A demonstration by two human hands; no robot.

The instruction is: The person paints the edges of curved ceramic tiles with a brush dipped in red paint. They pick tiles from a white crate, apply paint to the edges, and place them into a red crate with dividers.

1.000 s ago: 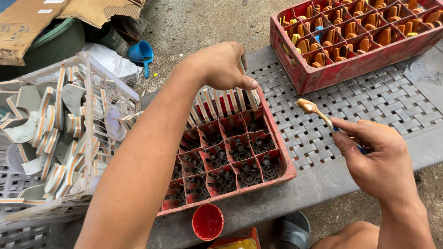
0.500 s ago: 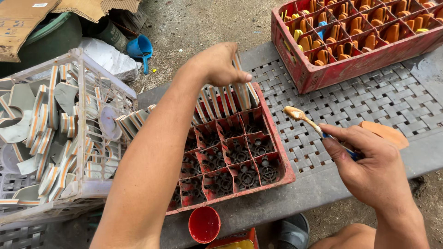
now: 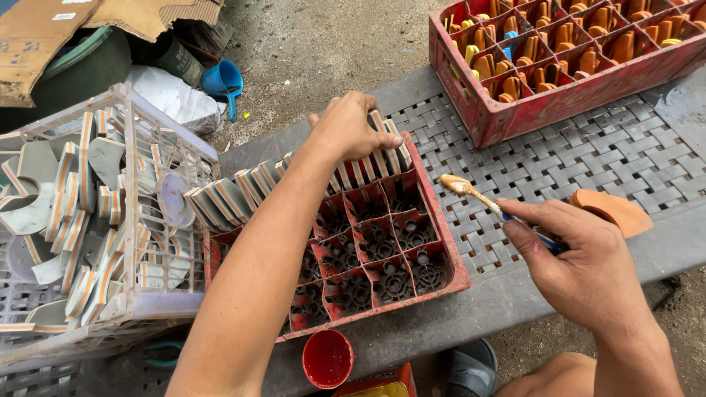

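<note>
Left hand [image 3: 351, 126]: reaching forward over the near red plastic divided crate [image 3: 448, 257], fingers curling down onto the row of flat grey-and-orange layered pieces [image 3: 294, 176] standing on edge along the crate's far side; grip closing on the right end of that row, though hard to tell whether any piece is pinched or only touched.

Right hand [image 3: 581, 257]: hovering over the grey lattice plastic table [image 3: 625, 154], grip clamped on a thin blue-handled brush [image 3: 482, 200], bristle tip loaded with tan paste.

Key relation: brush's long axis pointing up and to the left, its tip lying just right of the crate's right wall and aiming toward the row under the left hand; left hand sitting on the pieces, right hand staying apart from them.

Row of pieces: leaning along the crate's far edge, long axis running left to right, rising toward the right.

Around: white wire basket [image 3: 147, 294] of similar pieces at left; second red crate [image 3: 515, 117] with orange parts at far right; small red round cup [image 3: 327, 358] below the near crate; orange curved piece [image 3: 614, 211] lying on the table beside the right hand.
</note>
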